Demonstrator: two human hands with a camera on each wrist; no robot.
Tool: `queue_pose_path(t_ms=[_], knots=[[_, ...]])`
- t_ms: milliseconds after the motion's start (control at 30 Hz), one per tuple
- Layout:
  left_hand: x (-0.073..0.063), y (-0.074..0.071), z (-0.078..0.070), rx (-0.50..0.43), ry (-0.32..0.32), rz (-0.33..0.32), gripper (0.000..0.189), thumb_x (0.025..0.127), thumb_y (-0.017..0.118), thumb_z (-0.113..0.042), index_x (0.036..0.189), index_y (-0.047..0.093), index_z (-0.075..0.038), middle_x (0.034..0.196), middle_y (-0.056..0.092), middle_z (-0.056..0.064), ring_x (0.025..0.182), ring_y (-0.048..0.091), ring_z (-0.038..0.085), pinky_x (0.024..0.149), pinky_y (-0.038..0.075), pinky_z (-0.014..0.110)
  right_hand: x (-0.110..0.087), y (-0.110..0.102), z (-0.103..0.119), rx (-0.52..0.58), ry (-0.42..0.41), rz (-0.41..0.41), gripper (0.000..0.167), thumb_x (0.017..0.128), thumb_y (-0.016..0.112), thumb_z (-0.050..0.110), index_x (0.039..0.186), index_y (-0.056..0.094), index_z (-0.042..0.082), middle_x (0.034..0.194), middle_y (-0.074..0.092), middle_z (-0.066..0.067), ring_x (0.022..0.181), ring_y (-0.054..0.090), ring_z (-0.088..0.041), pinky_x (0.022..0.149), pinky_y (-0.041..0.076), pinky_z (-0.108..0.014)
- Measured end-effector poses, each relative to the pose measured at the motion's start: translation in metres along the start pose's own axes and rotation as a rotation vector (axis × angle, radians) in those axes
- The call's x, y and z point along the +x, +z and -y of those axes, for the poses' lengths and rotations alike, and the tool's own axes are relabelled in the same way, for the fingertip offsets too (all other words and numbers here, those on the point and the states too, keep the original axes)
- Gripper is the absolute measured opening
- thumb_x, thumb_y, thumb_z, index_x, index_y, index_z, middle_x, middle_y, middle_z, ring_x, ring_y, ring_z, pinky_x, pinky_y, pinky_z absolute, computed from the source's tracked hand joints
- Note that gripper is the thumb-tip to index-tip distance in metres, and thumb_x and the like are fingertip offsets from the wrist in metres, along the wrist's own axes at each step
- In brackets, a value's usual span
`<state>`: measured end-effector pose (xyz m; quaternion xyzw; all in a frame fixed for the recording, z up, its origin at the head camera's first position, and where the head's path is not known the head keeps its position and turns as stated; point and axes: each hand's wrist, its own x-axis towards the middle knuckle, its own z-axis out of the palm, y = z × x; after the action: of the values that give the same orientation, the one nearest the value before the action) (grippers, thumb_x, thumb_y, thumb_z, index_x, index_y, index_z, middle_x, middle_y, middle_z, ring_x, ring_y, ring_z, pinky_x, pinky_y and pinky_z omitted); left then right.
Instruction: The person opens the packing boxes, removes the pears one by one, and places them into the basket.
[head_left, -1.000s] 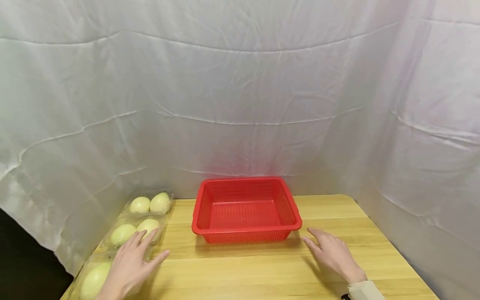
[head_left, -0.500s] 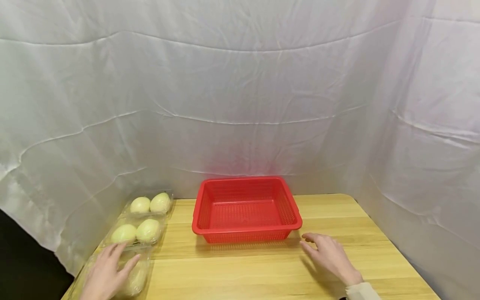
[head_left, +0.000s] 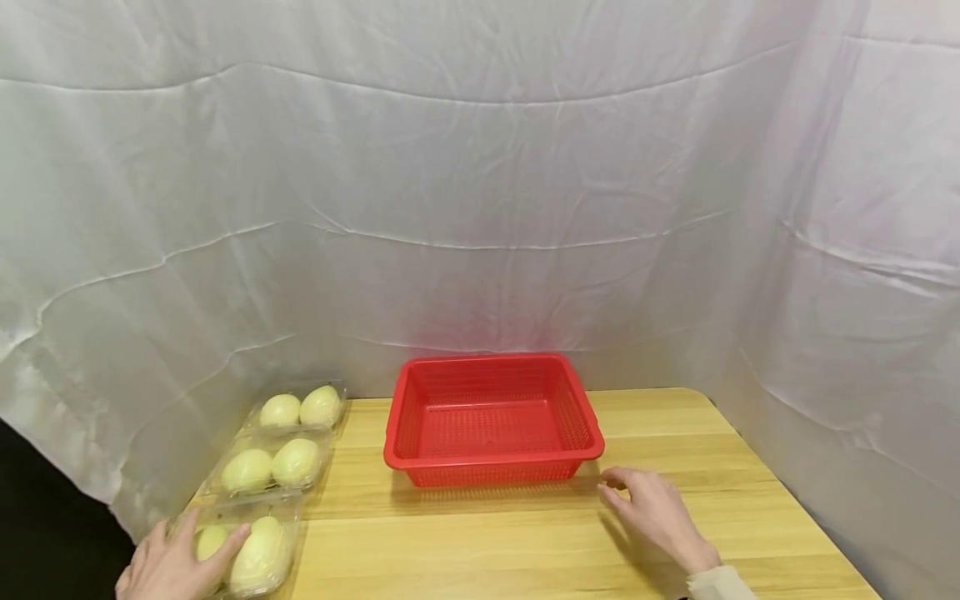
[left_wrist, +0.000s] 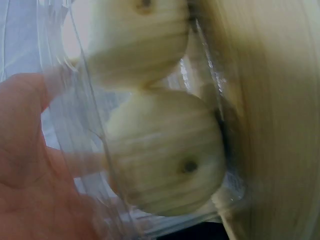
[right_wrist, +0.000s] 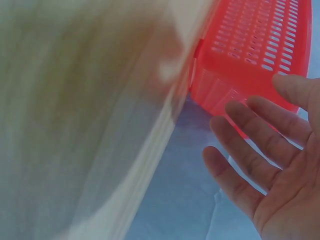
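Observation:
My left hand (head_left: 171, 560) is at the left side of the nearest clear plastic box (head_left: 288, 533), fingers spread and thumb reaching over it. Two pale yellow pears (head_left: 258, 554) lie inside that box. In the left wrist view, the fingers lie along the plastic wall beside a pear (left_wrist: 167, 150). My right hand (head_left: 658, 515) hovers above the wooden table, just off the front right corner of a red plastic basket (head_left: 491, 458). Its fingers are loosely bent and hold nothing; the right wrist view shows them spread beside the basket wall (right_wrist: 250, 50).
Two more clear boxes with pale pears, a middle one (head_left: 326, 454) and a far one (head_left: 343, 387), line the table's left edge behind the nearest. Wrinkled white cloth (head_left: 480, 183) hangs around the wooden table (head_left: 450, 550) at the back and sides.
My left hand has moved left and toward the near edge, from over the middle and near boxes to the near box's left side. The right hand has shifted slightly down, its fingers a little more bent.

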<state>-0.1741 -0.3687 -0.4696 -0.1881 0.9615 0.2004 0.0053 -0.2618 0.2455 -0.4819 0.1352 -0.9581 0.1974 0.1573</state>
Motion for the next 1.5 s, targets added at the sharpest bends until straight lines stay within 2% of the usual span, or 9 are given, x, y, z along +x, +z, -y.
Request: queue_pose_path(t_ms=[100, 200, 433, 633, 933, 1167, 1367, 1500], knots=[[0.002, 0.001, 0.001, -0.002, -0.027, 0.059, 0.112, 0.082, 0.038, -0.085, 0.148, 0.018, 0.003, 0.138, 0.018, 0.048, 0.118, 0.026, 0.071, 0.083, 0.033, 0.077, -0.002, 0.002, 0.002, 0.003, -0.026, 0.027, 0.017, 0.088, 0.071, 0.026, 0.103, 0.074, 0.018, 0.096, 0.075, 0.006, 0.087, 0.07, -0.016, 0.074, 0.054, -0.036], [0.003, 0.0, 0.0, 0.01, -0.015, 0.109, 0.114, 0.082, 0.035, -0.085, 0.147, 0.016, 0.006, 0.136, 0.017, 0.051, 0.116, 0.028, 0.074, 0.079, 0.035, 0.078, -0.003, 0.005, 0.007, 0.019, -0.057, 0.052, 0.015, 0.089, 0.07, 0.026, 0.101, 0.074, 0.019, 0.093, 0.074, 0.009, 0.085, 0.07, -0.012, 0.073, 0.053, -0.032], [0.002, 0.003, -0.013, 0.055, 0.094, 0.122, 0.111, 0.087, 0.035, -0.08, 0.145, 0.017, 0.013, 0.134, 0.019, 0.055, 0.119, 0.028, 0.072, 0.084, 0.036, 0.075, -0.001, 0.012, 0.022, 0.061, -0.164, 0.088, 0.014, 0.091, 0.069, 0.027, 0.1, 0.074, 0.017, 0.087, 0.072, 0.014, 0.079, 0.065, 0.0, 0.07, 0.053, -0.028], [-0.003, 0.013, -0.038, 0.081, 0.121, 0.126, 0.111, 0.085, 0.031, -0.083, 0.152, 0.013, 0.003, 0.14, 0.013, 0.053, 0.117, 0.023, 0.077, 0.079, 0.035, 0.08, 0.0, 0.014, 0.029, 0.071, -0.168, 0.126, 0.016, 0.092, 0.067, 0.029, 0.101, 0.074, 0.019, 0.089, 0.072, 0.016, 0.079, 0.064, 0.002, 0.072, 0.053, -0.029], [-0.013, 0.024, -0.077, 0.094, 0.204, 0.083, 0.107, 0.083, 0.031, -0.085, 0.156, 0.018, -0.007, 0.143, 0.023, 0.046, 0.11, 0.037, 0.072, 0.067, 0.044, 0.073, -0.001, 0.015, 0.034, 0.095, -0.188, 0.185, 0.019, 0.094, 0.064, 0.033, 0.104, 0.074, 0.019, 0.088, 0.07, 0.017, 0.079, 0.061, 0.004, 0.069, 0.051, -0.027], [-0.024, 0.038, -0.105, 0.077, 0.248, 0.065, 0.104, 0.082, 0.033, -0.085, 0.154, 0.026, -0.01, 0.145, 0.024, 0.043, 0.109, 0.04, 0.073, 0.064, 0.044, 0.072, -0.003, 0.02, 0.038, 0.097, -0.266, 0.207, 0.018, 0.095, 0.063, 0.032, 0.101, 0.074, 0.019, 0.086, 0.069, 0.019, 0.078, 0.06, 0.005, 0.069, 0.051, -0.027], [-0.031, 0.052, -0.127, 0.048, 0.294, 0.051, 0.102, 0.079, 0.039, -0.087, 0.149, 0.036, -0.013, 0.145, 0.031, 0.036, 0.102, 0.052, 0.065, 0.058, 0.047, 0.065, -0.005, 0.026, 0.049, 0.153, -0.332, 0.266, 0.018, 0.096, 0.061, 0.033, 0.103, 0.073, 0.02, 0.091, 0.071, 0.015, 0.082, 0.063, 0.004, 0.072, 0.053, -0.027], [-0.034, 0.062, -0.139, 0.031, 0.296, 0.058, 0.102, 0.077, 0.041, -0.088, 0.147, 0.039, -0.014, 0.144, 0.033, 0.036, 0.1, 0.055, 0.061, 0.058, 0.048, 0.063, -0.008, 0.028, 0.057, 0.162, -0.346, 0.29, 0.021, 0.096, 0.06, 0.034, 0.106, 0.073, 0.02, 0.096, 0.073, 0.012, 0.085, 0.064, 0.002, 0.074, 0.054, -0.028]])
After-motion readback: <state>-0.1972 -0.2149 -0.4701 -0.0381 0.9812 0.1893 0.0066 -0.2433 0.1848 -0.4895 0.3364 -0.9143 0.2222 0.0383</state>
